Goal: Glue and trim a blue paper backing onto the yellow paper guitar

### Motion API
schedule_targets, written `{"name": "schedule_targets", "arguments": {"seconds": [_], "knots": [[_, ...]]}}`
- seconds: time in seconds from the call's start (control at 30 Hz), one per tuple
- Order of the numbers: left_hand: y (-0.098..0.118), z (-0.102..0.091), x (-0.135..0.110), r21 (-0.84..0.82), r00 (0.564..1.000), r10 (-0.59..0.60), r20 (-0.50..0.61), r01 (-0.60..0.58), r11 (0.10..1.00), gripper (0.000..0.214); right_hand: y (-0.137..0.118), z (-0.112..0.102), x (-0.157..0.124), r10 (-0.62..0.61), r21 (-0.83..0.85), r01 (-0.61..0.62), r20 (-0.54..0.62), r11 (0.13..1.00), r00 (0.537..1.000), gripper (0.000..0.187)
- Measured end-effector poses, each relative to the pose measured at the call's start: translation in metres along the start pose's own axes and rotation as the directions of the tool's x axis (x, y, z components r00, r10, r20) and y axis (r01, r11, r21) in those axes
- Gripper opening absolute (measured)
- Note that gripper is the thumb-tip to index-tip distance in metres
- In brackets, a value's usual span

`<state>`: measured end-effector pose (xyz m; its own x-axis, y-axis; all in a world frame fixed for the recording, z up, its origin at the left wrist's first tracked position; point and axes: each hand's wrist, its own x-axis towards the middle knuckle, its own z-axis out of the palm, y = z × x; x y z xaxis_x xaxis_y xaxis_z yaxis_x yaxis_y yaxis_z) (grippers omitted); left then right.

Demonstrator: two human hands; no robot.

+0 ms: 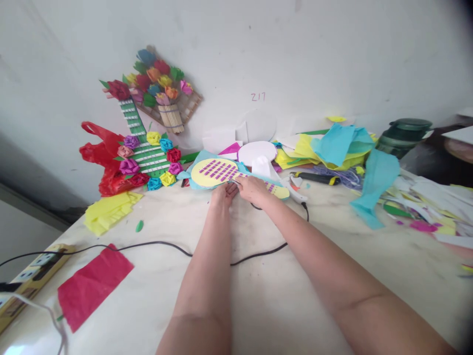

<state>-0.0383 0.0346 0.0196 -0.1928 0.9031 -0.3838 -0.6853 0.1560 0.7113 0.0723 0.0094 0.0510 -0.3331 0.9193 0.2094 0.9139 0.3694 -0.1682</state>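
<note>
A yellow paper racket [212, 172] with a purple woven lattice and light blue crepe paper [197, 183] behind it is tilted above the table's far part. Its dotted handle [280, 190] points right. My left hand [226, 192] is at the lower edge of the racket's head, palm turned up, fingers curled and partly hidden. My right hand [252, 189] is closed over the racket's neck, fingertips beside the left fingers. Something small and greyish shows at the right fingertips; I cannot make out what it is. A white glue gun [296, 193] lies right of the handle.
A black cord [258, 254] crosses the table beneath my forearms toward a power strip [35, 276]. At the left are red paper [95, 287], yellow paper [111, 211] and a flower-trimmed green guitar [150, 158]. Paper scraps [424, 197] and a dark green jar [401, 137] occupy the right.
</note>
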Motion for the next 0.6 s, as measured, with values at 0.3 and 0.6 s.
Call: {"name": "schedule_targets", "arguments": {"seconds": [0.3,0.6], "knots": [[0.000,0.000,-0.001,-0.026,0.999,0.025,0.037,-0.024,0.999,0.020,-0.008,0.008,-0.001,-0.006,-0.042,0.007,0.015,0.999,1.000,0.031],[-0.002,-0.001,0.002,-0.050,0.998,0.046,0.041,-0.044,0.998,0.016,-0.010,0.011,0.002,0.017,-0.015,-0.017,0.020,1.000,1.000,0.032]]}}
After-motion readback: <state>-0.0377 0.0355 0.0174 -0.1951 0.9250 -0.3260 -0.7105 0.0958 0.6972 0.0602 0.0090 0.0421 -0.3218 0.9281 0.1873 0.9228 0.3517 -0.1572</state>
